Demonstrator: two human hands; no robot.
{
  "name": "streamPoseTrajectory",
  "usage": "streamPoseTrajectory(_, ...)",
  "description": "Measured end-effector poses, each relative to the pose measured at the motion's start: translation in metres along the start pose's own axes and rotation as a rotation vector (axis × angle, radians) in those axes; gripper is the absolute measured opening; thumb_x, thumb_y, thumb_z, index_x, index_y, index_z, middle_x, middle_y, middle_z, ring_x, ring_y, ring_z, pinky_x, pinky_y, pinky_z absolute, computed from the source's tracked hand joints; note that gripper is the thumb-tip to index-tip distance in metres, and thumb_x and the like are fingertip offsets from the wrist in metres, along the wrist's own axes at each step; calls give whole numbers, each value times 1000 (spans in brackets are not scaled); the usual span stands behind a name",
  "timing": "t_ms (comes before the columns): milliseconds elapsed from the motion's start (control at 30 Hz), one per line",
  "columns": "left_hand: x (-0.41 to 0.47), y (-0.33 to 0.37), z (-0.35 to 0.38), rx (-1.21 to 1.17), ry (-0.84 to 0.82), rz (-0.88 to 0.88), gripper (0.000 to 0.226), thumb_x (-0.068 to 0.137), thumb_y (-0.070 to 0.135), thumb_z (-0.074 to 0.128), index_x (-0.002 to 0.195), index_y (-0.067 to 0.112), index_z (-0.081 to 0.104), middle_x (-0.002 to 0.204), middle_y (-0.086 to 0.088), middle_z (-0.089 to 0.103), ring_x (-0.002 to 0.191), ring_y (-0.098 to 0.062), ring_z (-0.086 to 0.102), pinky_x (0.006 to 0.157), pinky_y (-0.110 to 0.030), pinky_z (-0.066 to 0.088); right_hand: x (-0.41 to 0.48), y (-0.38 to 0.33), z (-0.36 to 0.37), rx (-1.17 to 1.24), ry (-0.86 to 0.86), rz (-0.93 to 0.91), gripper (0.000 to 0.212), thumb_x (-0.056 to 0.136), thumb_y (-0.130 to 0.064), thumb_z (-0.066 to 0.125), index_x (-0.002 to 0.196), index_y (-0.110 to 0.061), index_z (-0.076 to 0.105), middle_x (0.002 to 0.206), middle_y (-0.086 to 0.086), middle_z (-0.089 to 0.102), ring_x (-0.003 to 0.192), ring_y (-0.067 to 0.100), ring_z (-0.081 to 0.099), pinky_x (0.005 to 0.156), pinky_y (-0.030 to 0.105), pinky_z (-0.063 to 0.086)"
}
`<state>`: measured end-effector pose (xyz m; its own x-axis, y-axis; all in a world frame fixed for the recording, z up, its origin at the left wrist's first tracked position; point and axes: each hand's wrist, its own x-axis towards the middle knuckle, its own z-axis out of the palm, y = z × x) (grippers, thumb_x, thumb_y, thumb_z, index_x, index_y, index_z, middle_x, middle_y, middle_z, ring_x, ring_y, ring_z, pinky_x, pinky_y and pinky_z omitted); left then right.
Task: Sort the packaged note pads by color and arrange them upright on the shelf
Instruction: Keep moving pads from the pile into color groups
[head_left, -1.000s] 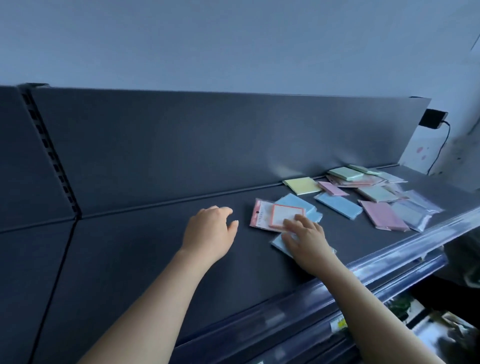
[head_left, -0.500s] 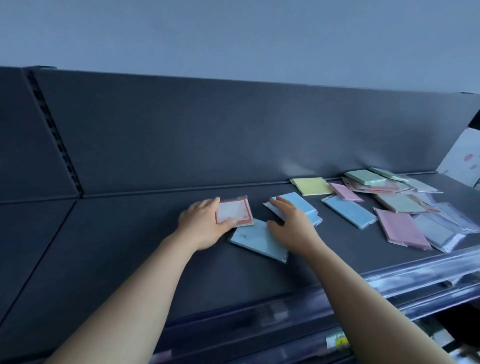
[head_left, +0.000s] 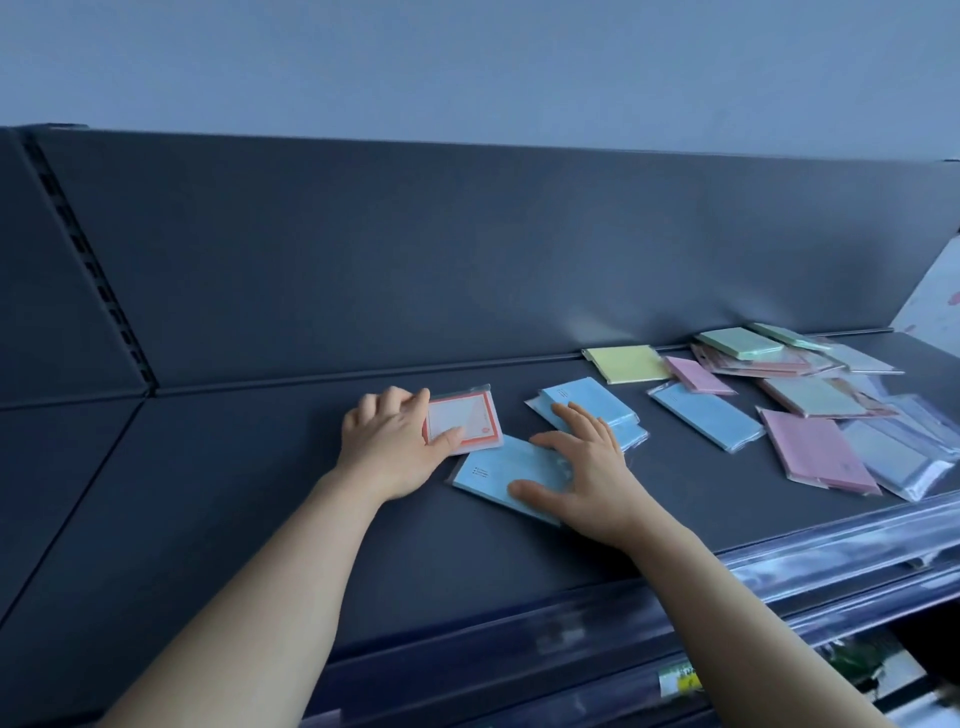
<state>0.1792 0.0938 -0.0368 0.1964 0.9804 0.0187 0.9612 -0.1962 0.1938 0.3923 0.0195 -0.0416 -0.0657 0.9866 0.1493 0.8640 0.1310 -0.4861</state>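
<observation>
A dark shelf (head_left: 260, 519) with a dark back panel (head_left: 467, 260) stands under a pale blue wall. The packaged note pads lie flat on the right half of the shelf, and none of them stands upright yet.

Our left grip (head_left: 395, 441) is clenched on the red-bordered pad (head_left: 467, 423): the thumb lies on its face and the fingers curl over its far left edge. Our right grip (head_left: 587, 467) is released, and its spread fingers press flat on the near blue pad (head_left: 493, 475), which meets the red-bordered pad at one corner. The fingertips reach the blue stack (head_left: 597, 400) just behind.

Further right lie one more blue pad (head_left: 706, 421) and a yellow pad (head_left: 626, 364) against the back panel. Beyond them the pink pads (head_left: 815, 457) and green pads (head_left: 737, 343) lie in a loose heap, some overlapping, close to the clear front rail (head_left: 831, 551).

We judge the pads to be light and quite stiff. The clear wrappers look smooth, so the pads will probably slide on each other and on the shelf. It seems best to pinch each pad at two opposite edges, not at the loose film, and to lean it against the back panel so that it does not fall.
</observation>
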Motion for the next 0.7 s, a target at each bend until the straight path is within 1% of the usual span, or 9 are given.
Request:
streamPoseTrajectory(133, 3, -4, 1, -57, -38, 15, 70, 88, 70, 33, 147, 33, 26, 157, 4, 14, 143, -24, 11, 115, -40, 11, 5, -1, -1, 27, 32, -26, 50, 78, -50, 71, 118, -22, 60, 154, 1, 25, 145, 12, 8, 119, 32, 0)
streamPoseTrajectory(167, 2, -4, 1, -83, -47, 37, 70, 88, 70, 35, 146, 32, 29, 157, 5, 16, 144, -21, 10, 115, -40, 11, 6, -1, 0, 30, 35, -26, 48, 77, -49, 72, 115, -21, 61, 153, 1, 27, 144, 12, 11, 119, 31, 1)
streamPoseTrajectory(200, 1, -5, 0, -120, -48, 59, 71, 85, 72, 38, 142, 30, 33, 153, 7, 26, 144, -19, 15, 113, -39, 13, 6, -1, 0, 36, 41, -20, 47, 76, -48, 73, 112, -20, 62, 152, 1, 29, 143, 12, 13, 118, 31, 3)
streamPoseTrajectory(267, -3, -6, -5, -217, -9, 78, 74, 74, 78, 45, 128, 28, 45, 130, 9, 48, 130, -17, 36, 103, -34, 25, 7, -1, 0, 54, 53, -3, 46, 74, -47, 76, 109, -20, 62, 148, -1, 33, 139, 12, 19, 117, 28, 7)
streamPoseTrajectory(367, -11, -8, -11, -398, 41, -5, 60, 69, 61, 73, 109, 23, 50, 110, 8, 51, 108, -18, 47, 89, -34, 40, 7, -1, 1, 72, 74, 0, 47, 71, -47, 78, 105, -20, 60, 138, -3, 42, 131, 15, 30, 111, 25, 19)
streamPoseTrajectory(433, -19, -9, -17, -469, 58, -80, 63, 63, 55, 81, 102, 23, 44, 107, 8, 48, 103, -19, 49, 83, -35, 43, 6, -5, 1, 103, 111, 7, 44, 68, -45, 80, 100, -25, 58, 124, -8, 52, 118, 13, 43, 101, 25, 32)
streamPoseTrajectory(500, -27, -12, -25, -505, 71, -140, 76, 60, 53, 84, 113, 24, 39, 112, 10, 44, 103, -19, 50, 82, -35, 43, 4, -12, -3, 156, 142, 55, 41, 67, -41, 81, 97, -30, 56, 102, -13, 59, 96, 9, 54, 81, 24, 41)
streamPoseTrajectory(567, -37, -21, -35, -537, 96, -188, 83, 62, 45, 86, 126, 26, 37, 117, 10, 47, 105, -17, 52, 85, -34, 45, 4, -19, -4, 202, 172, 80, 38, 68, -38, 82, 97, -33, 57, 87, -18, 60, 80, 3, 57, 67, 23, 42)
streamPoseTrajectory(700, -71, -53, -49, -643, 232, -256, 37, 77, 27, 77, 111, 24, 62, 111, 7, 63, 97, -12, 61, 78, -31, 50, 12, -44, 5, 357, 179, 64, 28, 80, -25, 75, 105, -28, 62, 91, -17, 63, 82, -1, 58, 64, 12, 39)
